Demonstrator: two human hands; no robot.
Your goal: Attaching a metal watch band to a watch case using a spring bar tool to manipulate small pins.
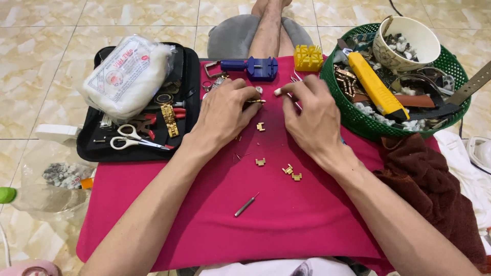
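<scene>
Near the top centre of the frame, the left hand [223,113] pinches a short gold watch-band piece [254,101] between its fingers, while the right hand [310,116] closes on thin metal tweezers [294,96] aimed at it. Several loose gold links [292,173] lie on the pink cloth [286,214], so some look already separated. A pin tool [246,205] lies lower down; a green basket [358,120] crowds the right, a black tool case [97,148] the left.

A small gold watch-band link [255,101] is held level just above the pink cloth [286,214], loose gold links [261,162] lying nearby.
</scene>
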